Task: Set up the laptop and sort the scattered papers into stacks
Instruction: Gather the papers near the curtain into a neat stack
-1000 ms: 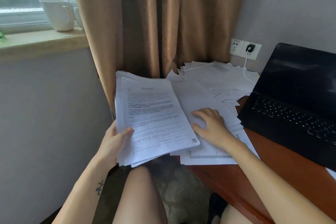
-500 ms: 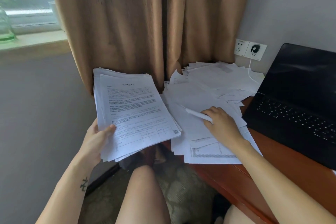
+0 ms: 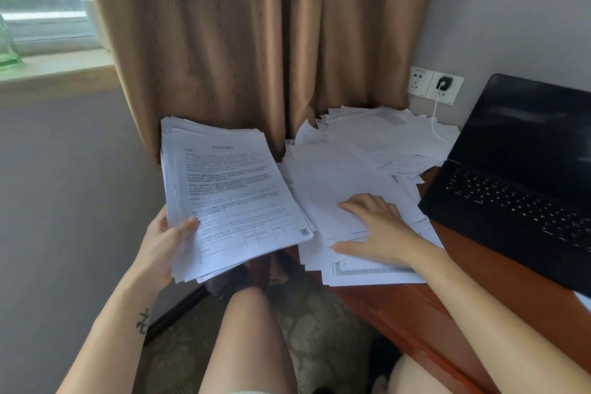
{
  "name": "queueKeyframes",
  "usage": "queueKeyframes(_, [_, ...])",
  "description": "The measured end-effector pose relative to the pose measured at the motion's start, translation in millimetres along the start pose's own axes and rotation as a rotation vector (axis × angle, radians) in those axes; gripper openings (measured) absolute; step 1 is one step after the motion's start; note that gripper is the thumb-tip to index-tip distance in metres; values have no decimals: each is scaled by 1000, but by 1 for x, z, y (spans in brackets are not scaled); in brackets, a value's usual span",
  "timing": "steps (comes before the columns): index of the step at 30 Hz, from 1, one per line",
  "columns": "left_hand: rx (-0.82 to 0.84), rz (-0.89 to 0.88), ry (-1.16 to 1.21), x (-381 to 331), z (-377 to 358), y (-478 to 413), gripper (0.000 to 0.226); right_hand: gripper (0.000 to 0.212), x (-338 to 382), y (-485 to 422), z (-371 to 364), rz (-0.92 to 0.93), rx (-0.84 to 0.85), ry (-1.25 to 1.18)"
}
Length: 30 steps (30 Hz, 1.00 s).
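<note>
My left hand (image 3: 166,243) grips a thick stack of printed papers (image 3: 230,198) by its lower left corner, holding it in the air to the left of the desk. Scattered loose papers (image 3: 367,150) cover the desk's left end. My right hand (image 3: 377,230) lies on them, its fingers on top of a loose sheet (image 3: 339,201) and its thumb at that sheet's raised lower edge. An open black laptop (image 3: 518,179) with a dark screen stands on the desk at the right.
The red-brown wooden desk (image 3: 425,304) runs along the right. Brown curtains (image 3: 256,41) hang behind the papers. A wall socket (image 3: 444,86) holds a plugged charger with a white cable. A window sill is at the left, and my knee is below the stack.
My right hand has shifted on the loose papers and spread over one sheet, whose lower edge is now raised. My left hand keeps the stack, which has moved slightly.
</note>
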<state>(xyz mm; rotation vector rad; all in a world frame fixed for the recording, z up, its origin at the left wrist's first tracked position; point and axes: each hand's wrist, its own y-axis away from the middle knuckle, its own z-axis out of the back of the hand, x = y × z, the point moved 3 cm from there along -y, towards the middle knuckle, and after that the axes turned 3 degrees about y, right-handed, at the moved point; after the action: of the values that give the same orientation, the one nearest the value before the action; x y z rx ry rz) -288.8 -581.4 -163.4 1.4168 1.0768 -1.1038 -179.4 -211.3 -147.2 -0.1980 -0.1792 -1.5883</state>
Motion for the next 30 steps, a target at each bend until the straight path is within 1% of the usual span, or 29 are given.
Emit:
queueKeyframes(3, [-2,-7,5,0,0,0,37,72,1,-4,2,0,-49,-13])
queueKeyframes(6, [-6,-13,6,-2,0,2,36,45,-1,-10,5,2,-163,0])
queueKeyframes(8, [-3,-14,6,-5,-1,4,34,27,-3,-11,7,-11,-275,-26])
queueKeyframes(9, [2,-10,13,-6,-2,6,32,19,-4,-11,9,-37,-340,-88])
queueKeyframes(10, [8,-4,21,-7,-3,7,32,16,-6,-11,11,-76,-398,-168])
queueKeyframes(12, [25,12,27,-8,-6,9,33,24,-10,-12,14,-174,-490,-330])
queueKeyframes(14, [51,29,37,-8,-11,10,33,26,-13,-12,20,-279,-556,-530])
queueKeyframes(16, [86,43,45,-5,-20,12,34,22,-15,-13,28,-366,-617,-776])
queueKeyframes(18, [123,58,44,-1,-31,17,35,14,-11,-10,36,-413,-660,-1008])
queueKeyframes(20, [152,81,45,6,-44,21,36,8,-3,-8,42,-412,-661,-1148])
queueKeyframes(21, [161,94,45,9,-49,22,36,8,1,-7,43,-400,-635,-1175])
queueKeyframes(25, [189,135,41,15,-65,23,35,13,25,-10,43,-327,-491,-1176])
queueKeyframes(28, [208,147,31,14,-67,22,34,17,41,-17,43,-290,-455,-1237])
queueKeyframes(30, [209,158,23,14,-66,21,34,21,50,-24,47,-284,-444,-1334])
